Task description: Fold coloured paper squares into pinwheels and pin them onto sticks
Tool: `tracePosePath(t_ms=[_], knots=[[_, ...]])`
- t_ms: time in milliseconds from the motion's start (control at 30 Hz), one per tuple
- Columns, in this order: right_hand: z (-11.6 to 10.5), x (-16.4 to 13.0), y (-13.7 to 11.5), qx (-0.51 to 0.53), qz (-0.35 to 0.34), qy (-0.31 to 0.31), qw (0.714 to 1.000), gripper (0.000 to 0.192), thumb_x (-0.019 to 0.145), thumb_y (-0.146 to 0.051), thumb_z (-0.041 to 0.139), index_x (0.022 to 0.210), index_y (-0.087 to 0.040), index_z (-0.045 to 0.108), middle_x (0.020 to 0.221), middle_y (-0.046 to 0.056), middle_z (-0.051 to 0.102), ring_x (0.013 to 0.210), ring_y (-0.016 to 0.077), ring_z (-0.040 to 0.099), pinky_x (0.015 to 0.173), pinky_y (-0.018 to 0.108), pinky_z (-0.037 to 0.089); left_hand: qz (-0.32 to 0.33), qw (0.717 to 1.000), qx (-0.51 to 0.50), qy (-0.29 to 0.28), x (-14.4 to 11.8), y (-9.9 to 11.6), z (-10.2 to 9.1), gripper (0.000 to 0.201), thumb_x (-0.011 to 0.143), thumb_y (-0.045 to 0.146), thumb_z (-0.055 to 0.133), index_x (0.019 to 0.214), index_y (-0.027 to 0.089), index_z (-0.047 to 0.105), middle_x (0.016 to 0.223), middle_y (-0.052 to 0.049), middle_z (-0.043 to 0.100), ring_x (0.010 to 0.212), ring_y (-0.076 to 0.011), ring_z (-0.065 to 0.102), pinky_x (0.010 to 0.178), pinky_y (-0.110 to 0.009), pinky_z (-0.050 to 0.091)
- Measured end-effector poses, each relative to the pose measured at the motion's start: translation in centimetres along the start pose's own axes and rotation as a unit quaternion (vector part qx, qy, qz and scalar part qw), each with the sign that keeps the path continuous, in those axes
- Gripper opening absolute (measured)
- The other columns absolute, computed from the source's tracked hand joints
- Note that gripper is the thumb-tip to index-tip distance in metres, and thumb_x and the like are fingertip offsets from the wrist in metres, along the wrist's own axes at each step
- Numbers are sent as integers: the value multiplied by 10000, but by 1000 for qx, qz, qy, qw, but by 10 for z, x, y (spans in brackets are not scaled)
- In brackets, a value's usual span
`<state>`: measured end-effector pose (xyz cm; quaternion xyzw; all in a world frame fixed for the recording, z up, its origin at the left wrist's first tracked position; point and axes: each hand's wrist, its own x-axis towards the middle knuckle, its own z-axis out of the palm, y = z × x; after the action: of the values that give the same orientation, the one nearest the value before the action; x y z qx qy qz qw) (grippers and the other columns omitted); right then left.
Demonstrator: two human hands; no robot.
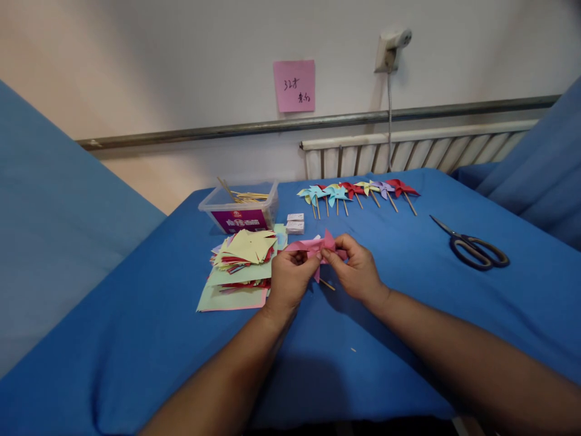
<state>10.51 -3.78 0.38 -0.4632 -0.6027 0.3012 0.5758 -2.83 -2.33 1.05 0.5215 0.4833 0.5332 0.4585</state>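
Observation:
Between my two hands is a pink paper pinwheel (327,241), held above the blue cloth. My left hand (293,272) pinches its left side and middle, with the thumb near the centre. My right hand (356,266) is closed on its right side, thumb also at the centre. A thin wooden stick (327,284) lies below the pinwheel; whether it is joined to it is hidden. Close to my left hand are stacks of cut paper squares (245,249) in yellow, red and green. Two small white boxes (295,227) sit just beyond my hands.
A clear plastic tub (238,212) of wooden sticks stands at the back left. Several finished pinwheels (358,191) lie in a row along the back. Black-handled scissors (474,245) rest on the right. Behind the table are a radiator (408,148) and a wall with a pink note (295,86).

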Motion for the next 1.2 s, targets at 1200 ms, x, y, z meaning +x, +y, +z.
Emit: tracePosePath(t_ms=[1200], knots=[[3,2,0,131,71,-11,989,159,760,-332,645,780,-189,580,746,-4,614,688,135,557,667,272,451,-5,999,-35,0,-1,6,0,219,593,260,784,741,146,671,600,26,584,559,-102,514,540,-217,387]])
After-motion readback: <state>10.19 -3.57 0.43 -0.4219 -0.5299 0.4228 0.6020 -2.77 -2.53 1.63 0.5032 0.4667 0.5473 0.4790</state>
